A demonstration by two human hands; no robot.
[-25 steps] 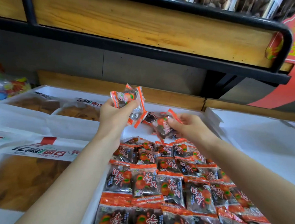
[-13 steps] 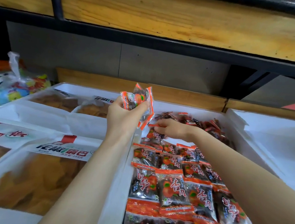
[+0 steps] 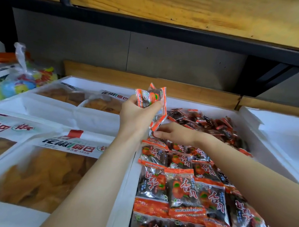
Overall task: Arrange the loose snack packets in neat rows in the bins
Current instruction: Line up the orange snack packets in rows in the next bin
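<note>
Orange-and-black snack packets lie in neat rows (image 3: 183, 188) in a white foam bin (image 3: 126, 183). At the bin's far end sits a loose pile of the same packets (image 3: 207, 122). My left hand (image 3: 137, 116) is raised over the bin's left wall and grips a bunch of packets (image 3: 151, 99). My right hand (image 3: 176, 133) lies low at the far end of the rows, just under the left hand. Its fingertips pinch the edge of a dark packet (image 3: 153, 134), which is mostly hidden by the fingers.
Left of the bin, white bins hold large bags of yellow crisps (image 3: 40, 176). A clear bag of coloured items (image 3: 21, 82) sits at the far left. A white paper-lined bin (image 3: 279, 133) stands to the right. A wooden shelf (image 3: 172, 6) hangs overhead.
My right hand came from the loose pile down and left to the far end of the rows with a packet. My left hand stayed raised with its bunch.
</note>
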